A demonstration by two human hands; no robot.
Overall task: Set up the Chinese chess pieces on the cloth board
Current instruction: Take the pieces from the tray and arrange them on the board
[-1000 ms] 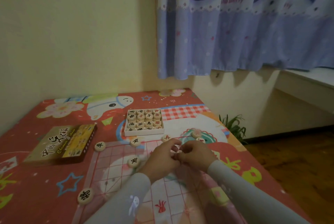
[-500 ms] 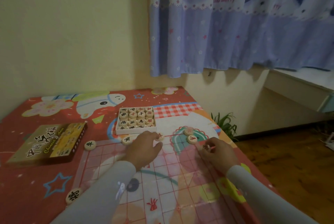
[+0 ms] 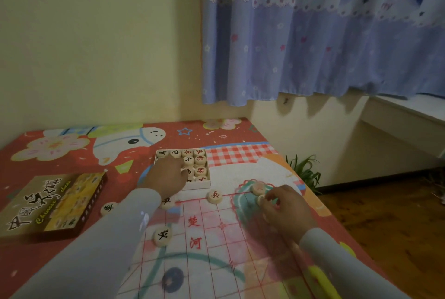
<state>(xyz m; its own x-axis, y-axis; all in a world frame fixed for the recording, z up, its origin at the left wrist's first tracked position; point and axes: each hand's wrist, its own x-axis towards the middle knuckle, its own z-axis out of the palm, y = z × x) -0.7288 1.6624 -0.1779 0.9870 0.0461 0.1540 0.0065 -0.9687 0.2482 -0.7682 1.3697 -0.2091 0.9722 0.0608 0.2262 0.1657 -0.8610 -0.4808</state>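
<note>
Cartoon-printed red covering spreads over the desk (image 3: pixel 216 133) below a blue curtain (image 3: pixel 325 33). At centre frame the left hand (image 3: pixel 166 178) reaches forward, fingers curled down into the white tray (image 3: pixel 202 184) of pieces; whether its grip has caught one I cannot tell. Half a second ago it lay lower, over the cloth board (image 3: pixel 212 245). Right of centre, the right hand (image 3: pixel 286 209) rests on the board's far edge, fingertips pinched on a round piece (image 3: pixel 261 198); earlier it sat slightly lower. A red-lettered piece (image 3: pixel 214 196) lies between both hands. The box lid (image 3: pixel 51 204) lies at the left.
</note>
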